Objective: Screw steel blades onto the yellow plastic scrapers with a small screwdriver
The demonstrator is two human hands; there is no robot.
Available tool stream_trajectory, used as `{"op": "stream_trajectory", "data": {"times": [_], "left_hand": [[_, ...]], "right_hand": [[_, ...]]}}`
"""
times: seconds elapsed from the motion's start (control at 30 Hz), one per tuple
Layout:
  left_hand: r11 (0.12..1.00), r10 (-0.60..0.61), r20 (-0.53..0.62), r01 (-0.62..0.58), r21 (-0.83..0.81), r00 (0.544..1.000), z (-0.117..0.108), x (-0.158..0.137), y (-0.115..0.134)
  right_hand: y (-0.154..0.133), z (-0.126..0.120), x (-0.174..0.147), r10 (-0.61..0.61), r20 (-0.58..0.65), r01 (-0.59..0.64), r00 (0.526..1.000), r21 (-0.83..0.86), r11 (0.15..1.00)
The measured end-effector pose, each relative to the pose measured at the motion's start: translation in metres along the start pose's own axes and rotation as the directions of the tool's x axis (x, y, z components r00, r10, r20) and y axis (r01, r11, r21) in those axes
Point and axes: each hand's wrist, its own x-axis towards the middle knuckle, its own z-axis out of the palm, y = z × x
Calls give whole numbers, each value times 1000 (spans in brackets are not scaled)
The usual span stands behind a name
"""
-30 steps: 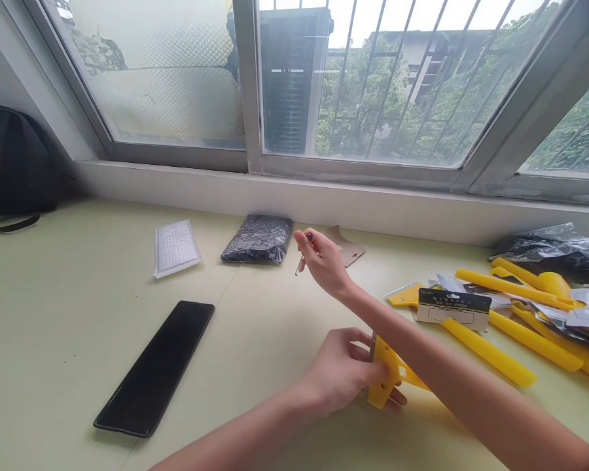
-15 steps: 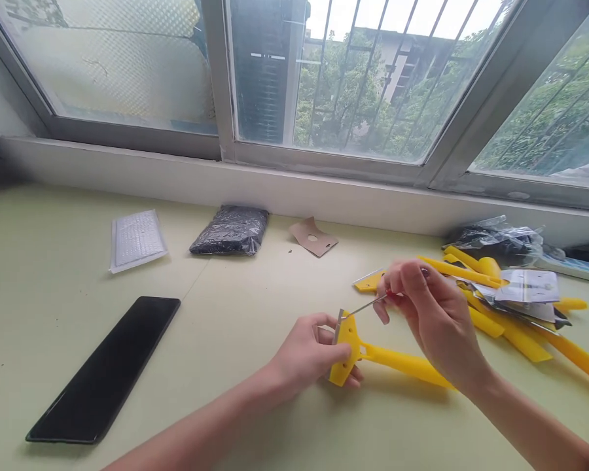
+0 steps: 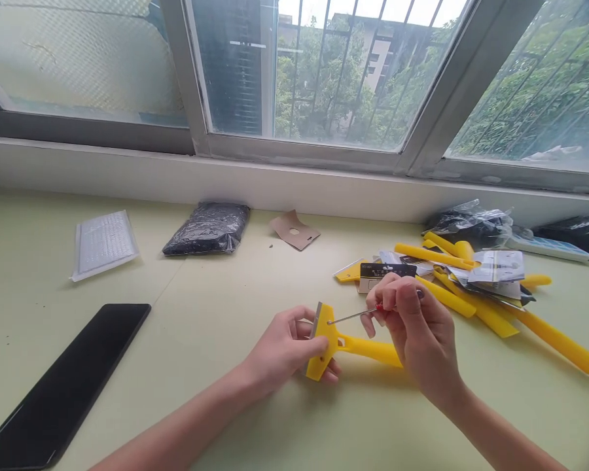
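The left hand (image 3: 287, 347) gripped the yellow scraper (image 3: 343, 343), head toward 9 o'clock, handle toward 3. The right hand (image 3: 417, 327) pinched a small screwdriver (image 3: 353, 316), tip on the head. A scraper pile (image 3: 471, 288) lay at 2 o'clock.

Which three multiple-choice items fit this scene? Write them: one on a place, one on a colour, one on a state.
1. Where does the black pouch lie?
A. under the window sill
B. on the phone
C. in the right hand

2. What colour is the scraper being held?
A. yellow
B. blue
C. white

3. What is the right hand doing?
A. lying flat
B. pinching a small screwdriver
C. lifting the phone

Key: A, it lies by the wall; A, yellow handle and head in the left hand; B, its tip meets the scraper head.
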Motion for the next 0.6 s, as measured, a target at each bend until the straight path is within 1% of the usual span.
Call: {"op": "stream_trajectory", "data": {"times": [0.17,0.37,0.5,0.6], "left_hand": [[1000,3,6,-3,16,1000,0,0,1],[1000,7,13,-7,12,1000,0,0,-1],[1000,6,18,-7,21,1000,-1,0,-2],[1000,1,17,-1,13,1000,-2,0,-2]], "right_hand": [[3,3,-4,-3,24,5,1000,-56,998],[4,-1,-8,-73,43,81,996,-231,969],[6,-3,-12,-88,69,102,994,-238,966],[2,-5,-10,-104,50,113,993,-214,970]]}}
